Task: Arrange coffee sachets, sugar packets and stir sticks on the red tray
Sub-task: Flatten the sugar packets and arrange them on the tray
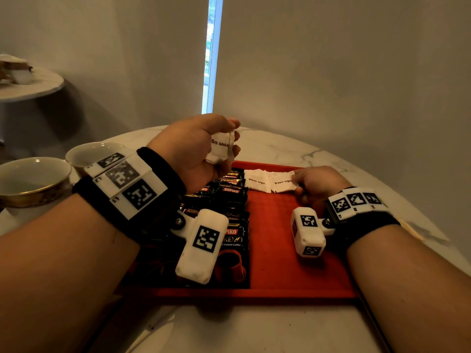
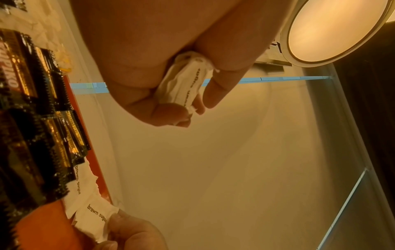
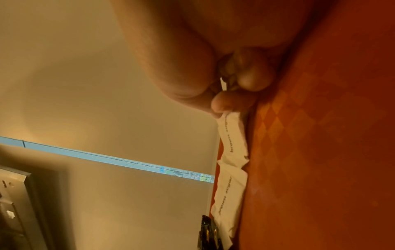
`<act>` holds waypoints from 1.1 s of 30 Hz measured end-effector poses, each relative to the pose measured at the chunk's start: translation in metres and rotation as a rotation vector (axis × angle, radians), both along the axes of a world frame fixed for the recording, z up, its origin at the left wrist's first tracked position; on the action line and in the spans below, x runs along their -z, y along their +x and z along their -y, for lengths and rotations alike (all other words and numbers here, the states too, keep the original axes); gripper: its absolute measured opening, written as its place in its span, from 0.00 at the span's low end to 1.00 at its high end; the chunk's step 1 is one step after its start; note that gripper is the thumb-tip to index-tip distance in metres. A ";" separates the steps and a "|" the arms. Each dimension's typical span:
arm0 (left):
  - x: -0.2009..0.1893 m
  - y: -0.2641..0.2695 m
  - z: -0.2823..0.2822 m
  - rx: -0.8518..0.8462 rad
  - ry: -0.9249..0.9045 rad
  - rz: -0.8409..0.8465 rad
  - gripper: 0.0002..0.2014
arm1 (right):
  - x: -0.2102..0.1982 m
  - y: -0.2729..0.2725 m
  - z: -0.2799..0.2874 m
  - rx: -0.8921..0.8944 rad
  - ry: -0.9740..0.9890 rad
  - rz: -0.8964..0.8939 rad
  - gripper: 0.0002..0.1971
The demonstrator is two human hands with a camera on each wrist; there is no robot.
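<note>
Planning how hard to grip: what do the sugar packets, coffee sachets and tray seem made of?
Sugar packets: likely matte white paper, since they crumple and crease. Coffee sachets: probably glossy foil or plastic film, with shiny glints and serrated edges. Tray: seemingly rigid red plastic with a diamond texture.

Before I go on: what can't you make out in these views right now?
- Count of brown sugar packets in the left hand: bunched, fingers cover them.
- Kopiko coffee sachets on the red tray: head view, left wrist hides several.
- Stir sticks: not identifiable.
- Right hand fingertips on one packet: right wrist view, blurred.
</note>
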State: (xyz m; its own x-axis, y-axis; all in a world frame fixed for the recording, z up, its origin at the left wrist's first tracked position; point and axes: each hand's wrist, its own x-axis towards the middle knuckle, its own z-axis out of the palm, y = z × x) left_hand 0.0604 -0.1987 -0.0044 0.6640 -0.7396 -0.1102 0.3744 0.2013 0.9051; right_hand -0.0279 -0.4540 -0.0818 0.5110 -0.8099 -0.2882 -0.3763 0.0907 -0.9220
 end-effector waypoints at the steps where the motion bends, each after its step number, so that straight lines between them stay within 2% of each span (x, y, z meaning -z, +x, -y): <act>1: 0.000 0.000 0.000 -0.001 -0.003 -0.003 0.07 | 0.000 0.000 0.000 -0.003 -0.008 -0.003 0.13; 6: 0.001 0.000 0.000 -0.015 -0.046 -0.028 0.11 | -0.001 -0.002 0.001 0.006 -0.071 -0.041 0.09; 17: -0.001 -0.002 0.000 -0.024 -0.082 -0.094 0.19 | -0.003 -0.005 -0.004 0.048 -0.022 0.036 0.07; 22: 0.001 -0.004 0.003 0.000 -0.095 -0.067 0.18 | -0.007 -0.005 -0.007 0.072 -0.011 0.070 0.05; 26: 0.003 -0.005 0.003 0.069 -0.037 0.010 0.16 | -0.025 -0.003 -0.019 0.065 -0.024 0.179 0.05; 29: 0.003 -0.004 0.002 0.047 -0.035 0.030 0.12 | -0.048 -0.004 -0.036 -0.059 0.023 0.359 0.09; 33: 0.001 -0.003 0.003 0.014 -0.057 0.057 0.12 | -0.071 -0.013 -0.071 -0.393 0.002 0.516 0.21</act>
